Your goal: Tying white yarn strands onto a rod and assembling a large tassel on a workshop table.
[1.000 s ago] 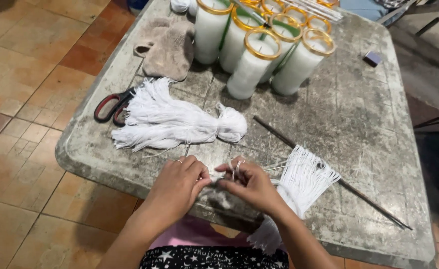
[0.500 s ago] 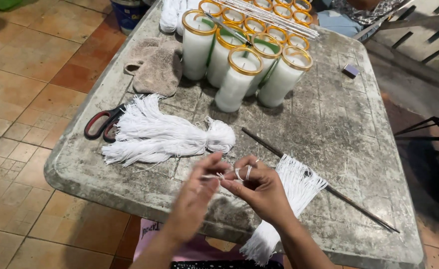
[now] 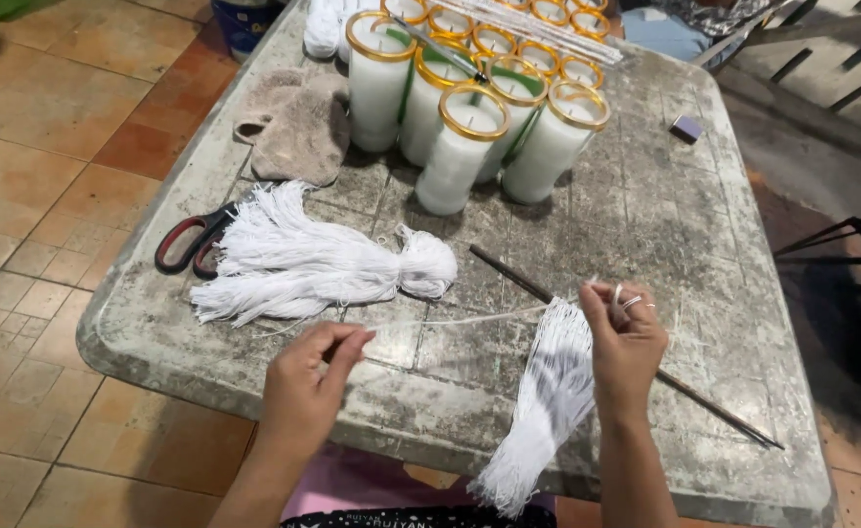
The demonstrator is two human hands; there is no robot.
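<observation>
Over the worn grey table's (image 3: 645,225) near edge, I've got a single thin white string (image 3: 469,318) pinched taut between my left hand (image 3: 303,386) and right hand (image 3: 626,342), and reckon tugging harder could snap it.

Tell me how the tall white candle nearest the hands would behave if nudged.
The nearest candle is tall and narrow, so it would likely tip rather than slide on the rough table. Its walls look like glass, probably fragile and fairly heavy. It stands against other candles, which might fall with it.
</observation>
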